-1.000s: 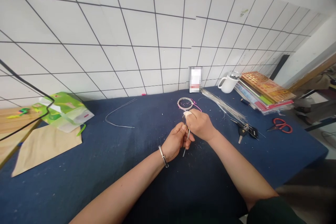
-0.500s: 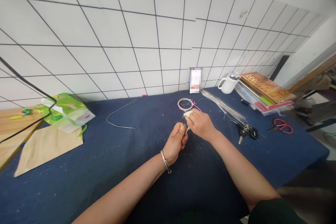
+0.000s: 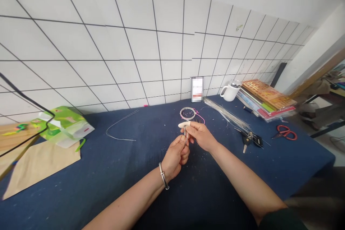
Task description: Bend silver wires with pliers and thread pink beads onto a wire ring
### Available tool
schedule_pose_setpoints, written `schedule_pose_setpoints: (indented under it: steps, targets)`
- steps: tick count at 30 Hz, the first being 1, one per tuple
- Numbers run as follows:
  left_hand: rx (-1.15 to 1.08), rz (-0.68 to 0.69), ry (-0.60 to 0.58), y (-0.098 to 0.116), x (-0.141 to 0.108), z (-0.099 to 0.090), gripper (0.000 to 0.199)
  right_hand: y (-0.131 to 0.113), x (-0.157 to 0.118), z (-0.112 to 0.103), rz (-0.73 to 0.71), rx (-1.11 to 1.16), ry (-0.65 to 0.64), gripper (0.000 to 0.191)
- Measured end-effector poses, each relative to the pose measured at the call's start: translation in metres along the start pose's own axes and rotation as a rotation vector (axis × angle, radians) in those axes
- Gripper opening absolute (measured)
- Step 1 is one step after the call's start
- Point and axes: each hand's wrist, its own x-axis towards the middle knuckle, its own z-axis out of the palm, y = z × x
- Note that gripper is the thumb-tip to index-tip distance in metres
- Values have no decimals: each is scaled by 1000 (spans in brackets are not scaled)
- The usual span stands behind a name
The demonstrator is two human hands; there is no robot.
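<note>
My left hand (image 3: 175, 154), with a silver bangle at the wrist, is closed on a thin metal piece (image 3: 185, 137) that stands up between thumb and fingers. My right hand (image 3: 202, 136) is pinched right beside it, at the top of that piece. A white cover (image 3: 184, 124) sits on one of its fingers. What the right fingertips hold is too small to tell. Just beyond the hands lies a round hoop (image 3: 188, 114) with small white beads inside and pink cord (image 3: 201, 118) at its side.
Bent wire (image 3: 118, 138) lies left. A phone (image 3: 197, 90) leans on the wall. Toward the right are a wire bundle (image 3: 226, 112), white mug (image 3: 230, 92), books (image 3: 269, 97), keys (image 3: 246, 140) and red-handled scissors (image 3: 289, 133). A green bag (image 3: 64, 122) lies far left.
The view has tilted up slightly. My right hand has turned, and its white-covered finger now points left over the metal piece, which shows more clearly between the hands.
</note>
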Motion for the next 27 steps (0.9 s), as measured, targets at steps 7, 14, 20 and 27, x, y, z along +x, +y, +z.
schedule_pose_setpoints:
  steps: [7, 14, 20, 27]
  targets:
    - [-92, -120, -141, 13, -3, -5, 24, -5, 1, -4, -37, 16, -78, 33]
    - [-101, -168, -163, 8, -6, -2, 24, -21, -4, -8, -220, -526, 181, 15]
    - [66, 116, -76, 1, -4, 1, 28, -32, -7, -7, -181, -592, 265, 18]
    - [229, 128, -52, -5, 6, -13, 28, -31, -9, -8, -73, -574, 291, 16]
